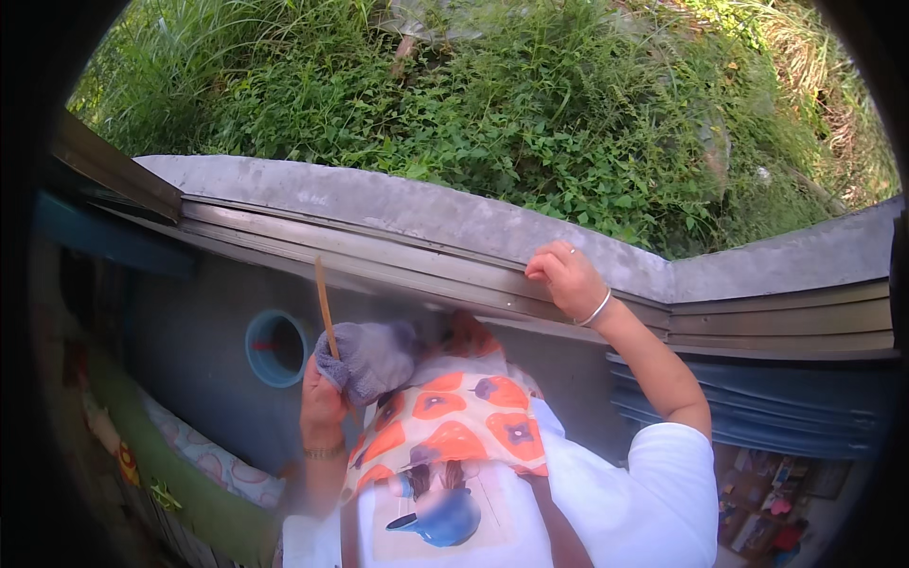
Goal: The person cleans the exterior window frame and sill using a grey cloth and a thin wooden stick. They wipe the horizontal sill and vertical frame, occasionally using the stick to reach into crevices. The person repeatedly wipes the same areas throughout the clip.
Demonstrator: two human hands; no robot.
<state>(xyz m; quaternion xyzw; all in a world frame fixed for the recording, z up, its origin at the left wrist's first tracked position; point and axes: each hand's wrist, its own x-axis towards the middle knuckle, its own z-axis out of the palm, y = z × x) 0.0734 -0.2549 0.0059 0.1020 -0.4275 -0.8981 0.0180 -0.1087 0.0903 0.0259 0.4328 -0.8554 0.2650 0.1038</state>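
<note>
My left hand [323, 401] grips a grey-purple towelling cloth [369, 362] together with a thin wooden stick [326, 302]. The stick points up past the cloth towards the sill. Above the metal window track [426, 259], near its outer side, is my right hand [568, 279]. Its fingers are curled in, and nothing shows between them. Whether those fingers touch the track or the concrete ledge [440, 202] behind it, I cannot tell. The track has several parallel grooves and runs across the view.
A blue bucket [275, 348] with something red inside stands on the floor at left. Near it is a bed edge with a green cover [206, 511]. Blue curtain fabric [746, 405] hangs at right, by cluttered shelves [767, 497]. Dense green plants [454, 121] grow beyond the ledge.
</note>
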